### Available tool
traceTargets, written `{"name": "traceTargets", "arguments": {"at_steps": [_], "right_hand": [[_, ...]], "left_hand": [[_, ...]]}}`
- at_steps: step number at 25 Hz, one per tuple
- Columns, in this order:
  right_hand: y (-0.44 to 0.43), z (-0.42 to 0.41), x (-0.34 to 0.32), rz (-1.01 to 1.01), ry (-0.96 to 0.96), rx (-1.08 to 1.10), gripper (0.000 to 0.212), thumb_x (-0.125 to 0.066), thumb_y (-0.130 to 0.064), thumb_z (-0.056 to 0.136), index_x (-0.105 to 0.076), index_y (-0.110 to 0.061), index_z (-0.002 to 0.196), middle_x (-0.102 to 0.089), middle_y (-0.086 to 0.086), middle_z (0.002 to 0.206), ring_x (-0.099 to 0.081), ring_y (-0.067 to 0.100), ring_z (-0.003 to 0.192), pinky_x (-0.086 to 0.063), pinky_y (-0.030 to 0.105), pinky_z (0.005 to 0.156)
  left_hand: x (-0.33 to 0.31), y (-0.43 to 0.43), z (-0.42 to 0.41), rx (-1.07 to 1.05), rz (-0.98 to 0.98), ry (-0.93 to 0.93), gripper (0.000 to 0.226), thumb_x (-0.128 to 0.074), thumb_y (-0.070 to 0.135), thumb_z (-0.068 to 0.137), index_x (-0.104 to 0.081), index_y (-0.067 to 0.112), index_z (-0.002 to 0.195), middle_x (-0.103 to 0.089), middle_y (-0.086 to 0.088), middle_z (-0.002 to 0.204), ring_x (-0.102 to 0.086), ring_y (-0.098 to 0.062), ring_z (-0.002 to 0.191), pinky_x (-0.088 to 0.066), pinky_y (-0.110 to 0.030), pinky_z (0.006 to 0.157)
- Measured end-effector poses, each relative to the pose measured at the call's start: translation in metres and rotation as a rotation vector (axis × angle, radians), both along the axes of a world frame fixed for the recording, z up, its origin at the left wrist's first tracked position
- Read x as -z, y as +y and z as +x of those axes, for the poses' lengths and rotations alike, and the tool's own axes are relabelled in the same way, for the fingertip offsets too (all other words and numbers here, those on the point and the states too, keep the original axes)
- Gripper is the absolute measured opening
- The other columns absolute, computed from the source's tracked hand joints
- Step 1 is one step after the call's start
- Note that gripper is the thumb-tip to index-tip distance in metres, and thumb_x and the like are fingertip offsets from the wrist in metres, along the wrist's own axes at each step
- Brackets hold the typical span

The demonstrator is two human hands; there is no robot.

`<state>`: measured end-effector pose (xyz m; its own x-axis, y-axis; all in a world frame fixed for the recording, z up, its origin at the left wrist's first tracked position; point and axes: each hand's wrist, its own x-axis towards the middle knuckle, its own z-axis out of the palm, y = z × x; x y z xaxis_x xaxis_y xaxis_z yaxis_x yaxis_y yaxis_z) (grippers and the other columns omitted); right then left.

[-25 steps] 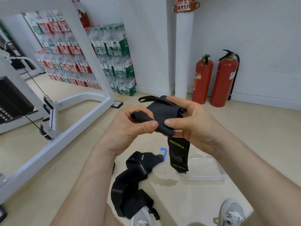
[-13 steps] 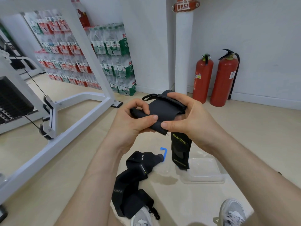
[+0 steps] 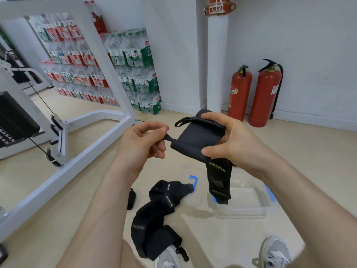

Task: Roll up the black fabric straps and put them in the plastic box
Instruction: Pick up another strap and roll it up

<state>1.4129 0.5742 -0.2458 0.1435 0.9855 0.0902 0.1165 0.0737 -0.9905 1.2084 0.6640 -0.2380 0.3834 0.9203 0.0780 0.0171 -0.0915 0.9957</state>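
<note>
The person holds a black strap point(image 3: 195, 139) up in front of them with both hands, above the pale floor point(image 3: 318, 161). The right hand point(image 3: 229, 144) is clamped on the strap's wide folded part, thumb underneath and fingers curled over the top, while the strap's loose end with yellow lettering hangs down at 6 o'clock from that hand. The left hand point(image 3: 143, 142), at 9 o'clock from the strap, pinches a small tab at the strap's near edge between thumb and forefinger, the other fingers curled in. Directly below the hanging end, the clear plastic box point(image 3: 245, 207) sits on the floor, open at the top; a blue clip shows at its right edge. At 9 o'clock from the box a second black strap point(image 3: 154, 217) lies crumpled on the floor, one end just beside the box's left edge, the other near a grey shoe point(image 3: 168, 258). Two red fire extinguishers point(image 3: 253, 95) stand against the wall at 12 o'clock, and stacked packs of water bottles point(image 3: 119, 70) fill the far left behind a white metal frame point(image 3: 92, 144).
</note>
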Motion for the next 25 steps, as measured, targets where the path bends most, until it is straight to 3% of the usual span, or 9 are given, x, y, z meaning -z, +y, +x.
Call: {"name": "traceTargets", "arguments": {"at_steps": [3, 6, 9, 10, 12, 14, 16, 21, 25], "right_hand": [[0.001, -0.002, -0.001, 0.018, -0.125, -0.007, 0.079, -0.078, -0.004, 0.065, -0.051, -0.028, 0.135, -0.063, 0.000, 0.121, -0.070, 0.030, 0.098, -0.057, 0.052, 0.087], [0.000, 0.001, -0.002, 0.038, -0.074, -0.024, 0.077, -0.077, 0.009, 0.070, -0.051, -0.025, 0.135, -0.063, 0.003, 0.123, -0.070, 0.032, 0.098, -0.058, 0.052, 0.087], [-0.003, 0.004, -0.003, 0.004, 0.130, -0.089, 0.077, -0.072, 0.021, 0.071, -0.053, -0.018, 0.135, -0.063, 0.011, 0.125, -0.072, 0.023, 0.089, -0.061, 0.036, 0.072], [-0.003, 0.005, -0.003, -0.010, 0.201, -0.120, 0.079, -0.073, 0.020, 0.067, -0.054, -0.016, 0.134, -0.063, 0.011, 0.125, -0.072, 0.022, 0.088, -0.059, 0.032, 0.066], [-0.003, 0.007, -0.001, -0.031, 0.304, -0.186, 0.080, -0.071, 0.014, 0.061, -0.055, -0.015, 0.134, -0.062, 0.011, 0.129, -0.071, 0.026, 0.099, -0.057, 0.031, 0.065], [-0.002, 0.007, 0.000, -0.038, 0.345, -0.245, 0.078, -0.069, 0.011, 0.061, -0.056, -0.012, 0.134, -0.060, 0.013, 0.133, -0.068, 0.029, 0.110, -0.058, 0.034, 0.068], [-0.002, 0.006, 0.000, -0.035, 0.371, -0.272, 0.074, -0.067, 0.012, 0.063, -0.056, -0.011, 0.133, -0.060, 0.013, 0.134, -0.067, 0.027, 0.111, -0.058, 0.034, 0.067], [-0.002, 0.004, 0.000, -0.017, 0.422, -0.284, 0.072, -0.066, 0.013, 0.064, -0.056, -0.009, 0.132, -0.062, 0.012, 0.134, -0.066, 0.028, 0.113, -0.060, 0.036, 0.070], [-0.002, -0.001, 0.001, -0.023, 0.481, -0.307, 0.073, -0.065, 0.013, 0.066, -0.053, -0.006, 0.135, -0.060, 0.016, 0.135, -0.065, 0.032, 0.113, -0.061, 0.041, 0.078]], "left_hand": [[0.000, 0.002, 0.001, -0.096, 0.036, 0.017, 0.019, -0.058, -0.002, 0.090, -0.074, 0.008, 0.086, -0.048, -0.003, 0.043, -0.038, -0.013, 0.036, -0.033, -0.019, 0.040], [0.001, 0.005, 0.001, -0.132, -0.070, -0.099, 0.022, -0.053, 0.005, 0.095, -0.073, 0.010, 0.088, -0.038, 0.000, 0.041, -0.028, -0.010, 0.035, -0.021, -0.019, 0.038], [0.000, 0.004, -0.007, 0.194, -0.206, -0.117, 0.026, -0.050, 0.030, 0.096, -0.070, 0.018, 0.108, -0.037, 0.000, 0.047, -0.028, -0.013, 0.042, -0.020, -0.024, 0.047], [-0.001, 0.003, -0.010, 0.343, -0.204, -0.063, 0.028, -0.055, 0.028, 0.090, -0.068, 0.022, 0.114, -0.042, -0.001, 0.052, -0.032, -0.015, 0.048, -0.026, -0.022, 0.049], [0.001, 0.000, -0.014, 0.577, -0.130, 0.015, 0.053, -0.067, 0.013, 0.075, -0.061, 0.030, 0.125, -0.054, -0.006, 0.067, -0.045, -0.021, 0.061, -0.039, -0.024, 0.056], [0.005, -0.001, -0.012, 0.616, -0.050, 0.024, 0.074, -0.079, 0.012, 0.066, -0.054, 0.038, 0.130, -0.065, -0.005, 0.083, -0.060, -0.027, 0.068, -0.046, -0.029, 0.062], [0.007, -0.004, -0.007, 0.582, -0.032, -0.036, 0.075, -0.090, 0.021, 0.060, -0.057, 0.038, 0.125, -0.068, -0.002, 0.089, -0.066, -0.028, 0.064, -0.048, -0.029, 0.060], [0.008, -0.008, 0.003, 0.492, -0.056, -0.162, 0.045, -0.095, 0.041, 0.047, -0.074, 0.026, 0.083, -0.067, -0.002, 0.070, -0.064, -0.018, 0.055, -0.045, -0.021, 0.051], [0.011, -0.010, 0.008, 0.528, -0.046, -0.235, 0.045, -0.094, 0.040, 0.051, -0.071, 0.027, 0.087, -0.069, -0.003, 0.080, -0.065, -0.019, 0.062, -0.049, -0.023, 0.058]]}}
